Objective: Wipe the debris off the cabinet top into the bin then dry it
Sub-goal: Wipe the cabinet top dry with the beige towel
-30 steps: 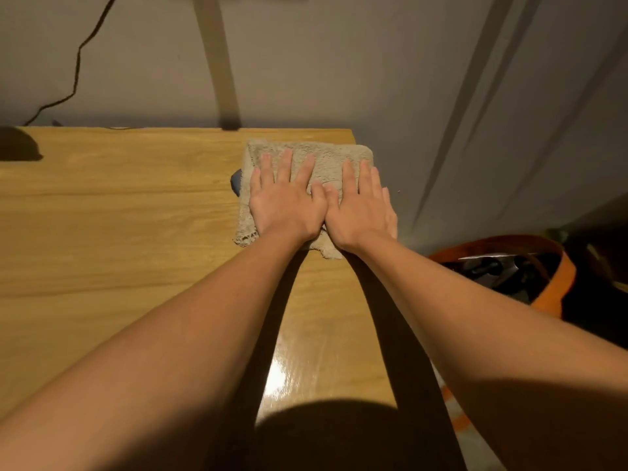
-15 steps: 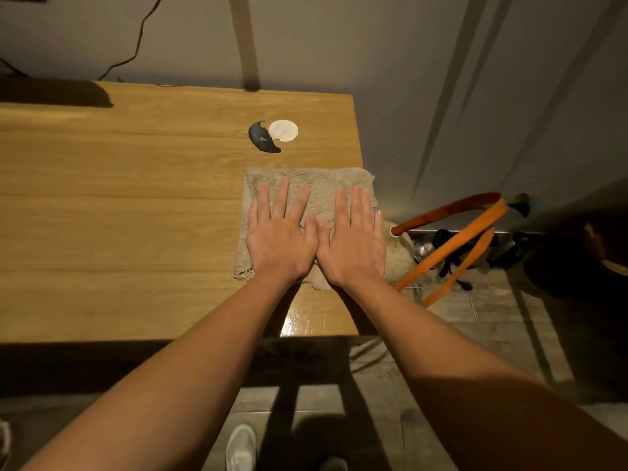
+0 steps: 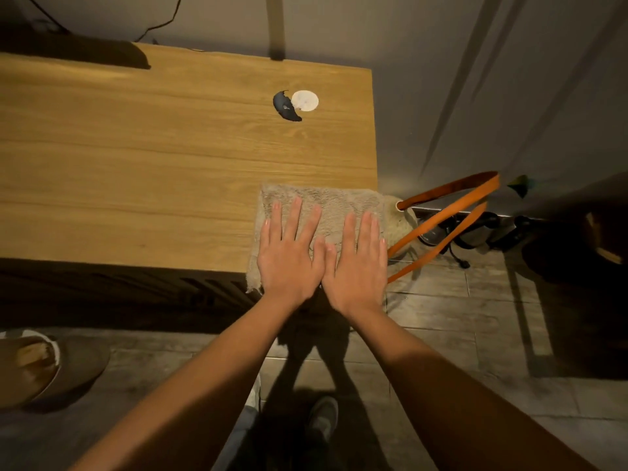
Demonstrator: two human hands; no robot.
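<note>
Grey wall (image 3: 441, 62) behind, black cable (image 3: 163, 22) trailing down it, tiled floor (image 3: 475, 317), shoe (image 3: 323, 419) on the floor below

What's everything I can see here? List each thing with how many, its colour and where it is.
cabinet top: one, light wood, fills the upper left
cloth: one, beige, at the cabinet's front right corner, overhanging the edge
white disc: one, on the cabinet near the back
dark scrap: one, touching the disc's left side
orange straps: on the floor, right of the cabinet
cable: one, black, on the wall
shoes: dim, on the floor below
left hand: flat on the cloth
right hand: flat on the cloth
</note>
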